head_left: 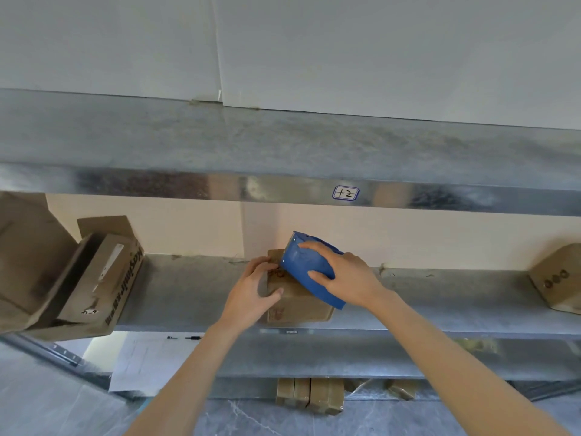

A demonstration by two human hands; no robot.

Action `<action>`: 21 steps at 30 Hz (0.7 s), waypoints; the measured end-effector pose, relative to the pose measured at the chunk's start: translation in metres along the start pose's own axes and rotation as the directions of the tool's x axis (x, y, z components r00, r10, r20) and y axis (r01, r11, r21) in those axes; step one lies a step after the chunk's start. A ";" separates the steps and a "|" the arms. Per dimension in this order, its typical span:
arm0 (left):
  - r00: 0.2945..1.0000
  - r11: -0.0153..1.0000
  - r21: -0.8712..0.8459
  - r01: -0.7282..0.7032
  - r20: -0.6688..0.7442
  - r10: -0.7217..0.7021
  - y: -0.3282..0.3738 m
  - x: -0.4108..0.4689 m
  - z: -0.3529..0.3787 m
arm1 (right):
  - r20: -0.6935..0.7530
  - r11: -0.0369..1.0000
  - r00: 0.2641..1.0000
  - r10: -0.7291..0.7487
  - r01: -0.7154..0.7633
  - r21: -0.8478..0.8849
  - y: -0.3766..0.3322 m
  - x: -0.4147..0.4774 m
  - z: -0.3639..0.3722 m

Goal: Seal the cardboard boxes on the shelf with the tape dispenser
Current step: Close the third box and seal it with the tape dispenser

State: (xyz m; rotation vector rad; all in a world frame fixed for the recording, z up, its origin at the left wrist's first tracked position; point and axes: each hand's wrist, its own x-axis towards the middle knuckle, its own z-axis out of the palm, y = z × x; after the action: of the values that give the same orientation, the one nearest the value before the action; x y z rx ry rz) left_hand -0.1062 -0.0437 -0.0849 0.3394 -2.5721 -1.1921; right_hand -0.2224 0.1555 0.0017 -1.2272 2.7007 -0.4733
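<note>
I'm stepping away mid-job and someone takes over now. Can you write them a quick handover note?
Hands: left hand holds the small brown cardboard box on the grey metal shelf; right hand grips the blue plastic tape dispenser, set on that box's far end.
Done: no tape plainly visible on this box.
Left: pull the tape along it; then the large open cardboard box at left, flaps up. Whether the brown box at far right is sealed cannot be told.

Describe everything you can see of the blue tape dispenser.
The tape dispenser is a solid blue, plastic-looking shell, tilted with its lower edge against the top of the small cardboard box on the metal shelf. The right hand grips it from above. Its tape roll is hidden.
</note>
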 end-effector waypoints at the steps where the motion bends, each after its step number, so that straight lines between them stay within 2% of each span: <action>1: 1.000 1.000 0.000 -0.002 0.005 0.002 0.000 0.001 -0.001 | -0.027 1.000 1.000 0.007 -0.007 -0.003 -0.001 0.000 0.001; 7: 0.999 0.997 -0.075 -0.029 0.042 0.032 0.004 0.015 -0.020 | -0.065 0.996 0.997 -0.042 0.046 0.071 -0.001 -0.001 -0.015; 13: 1.000 0.980 -0.196 0.026 -0.007 -0.028 0.024 0.035 -0.050 | -0.043 0.987 0.986 -0.158 0.157 -0.030 -0.003 -0.004 -0.029; 21: 0.976 0.953 -0.302 -0.013 0.203 0.078 0.041 0.039 -0.062 | -0.082 0.938 0.943 -0.323 0.307 -0.162 -0.013 -0.015 -0.029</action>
State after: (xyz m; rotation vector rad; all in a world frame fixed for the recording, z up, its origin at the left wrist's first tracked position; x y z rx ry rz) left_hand -0.1248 -0.0741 -0.0088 0.0883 -2.4984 -1.6525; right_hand -0.2108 0.1656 0.0336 -1.7393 2.6735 -0.3908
